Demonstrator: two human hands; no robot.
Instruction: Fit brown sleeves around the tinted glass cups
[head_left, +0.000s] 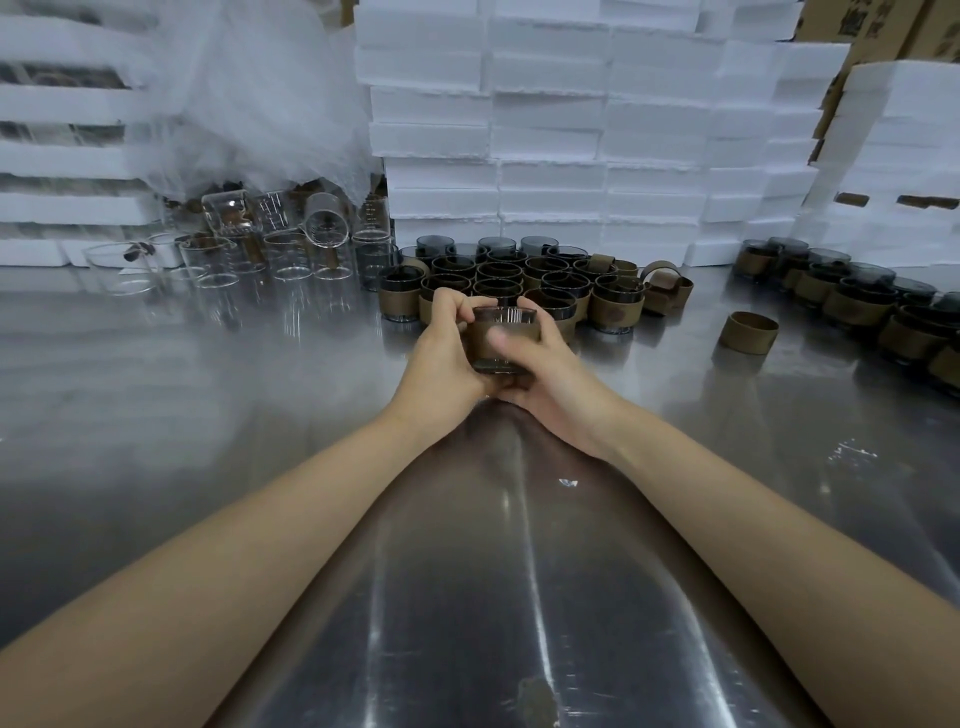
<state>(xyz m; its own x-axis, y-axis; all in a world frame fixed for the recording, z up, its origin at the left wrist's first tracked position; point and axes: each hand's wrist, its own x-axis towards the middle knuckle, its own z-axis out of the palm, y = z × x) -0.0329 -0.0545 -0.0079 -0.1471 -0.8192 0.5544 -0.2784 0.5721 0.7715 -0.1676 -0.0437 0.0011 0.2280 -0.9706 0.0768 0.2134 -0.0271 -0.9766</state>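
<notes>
A cup (504, 317) with a sleeve (480, 340) around it is gripped by the curled fingers of the left hand (441, 358) and right hand (556, 374), over the table (208, 415), just before the sleeved cups (498, 280).

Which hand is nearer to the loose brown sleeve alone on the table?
Right. The right hand grips the tinted cup, to the left of the loose brown sleeve; the left hand grips the cup's other side, farther off.

The thumb (501, 340) of the right hand (558, 379) is blurred; sleeved cups (852, 306) at far right are cropped.
</notes>
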